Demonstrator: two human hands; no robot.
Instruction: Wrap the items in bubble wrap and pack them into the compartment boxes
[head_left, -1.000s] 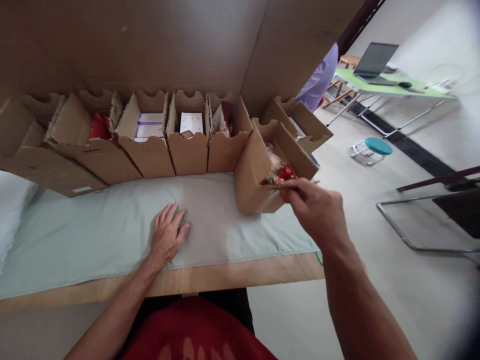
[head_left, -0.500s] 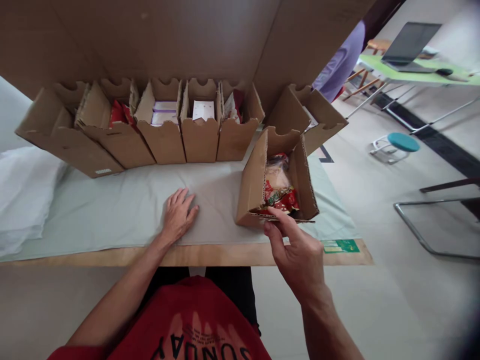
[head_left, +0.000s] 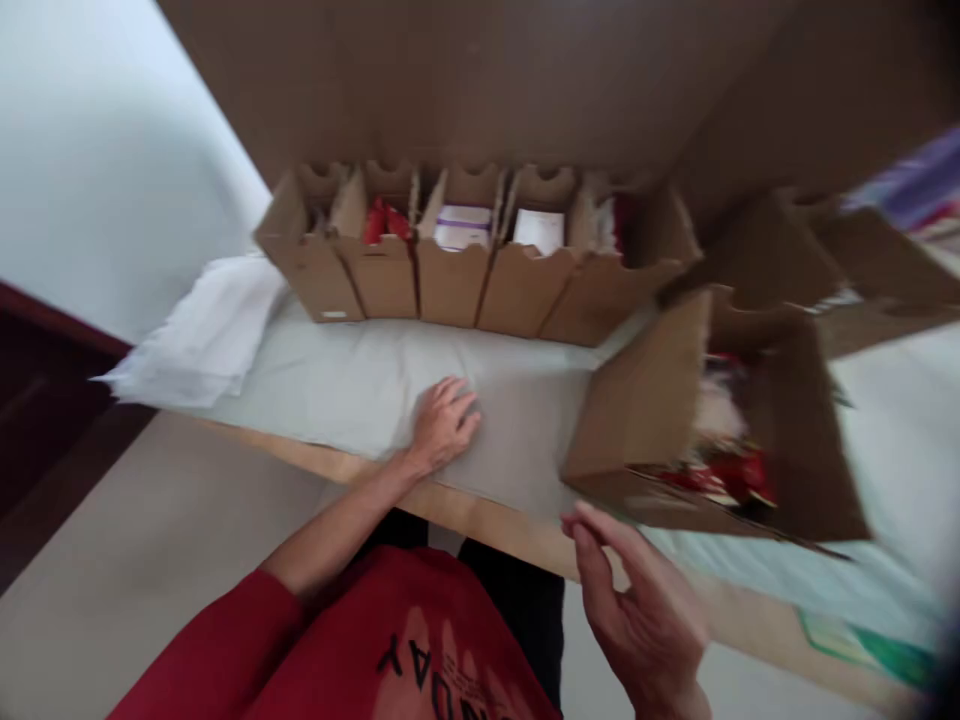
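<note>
My left hand (head_left: 444,425) lies palm down on the pale green cloth (head_left: 337,375), its fingers slightly spread and holding nothing. Low on the right, my right hand (head_left: 645,605) is off the near cardboard box (head_left: 637,400), just in front of its lower left corner. Its thumb and index fingertips come together, and nothing shows between them. Inside that open-topped box is a red and clear food packet (head_left: 724,440), blurred by motion.
Several cardboard bins stand along a tall cardboard panel (head_left: 465,90): one bin holds red packets (head_left: 386,220), others white boxes (head_left: 538,230). White sheets (head_left: 199,330) lie at the left end. A wooden table edge (head_left: 480,515) runs in front. A purple sleeve (head_left: 904,185) appears at far right.
My view has swung left, so everything sits farther right. My right hand has let go of the near box's front edge and drawn back. My left hand still rests on the cloth.
</note>
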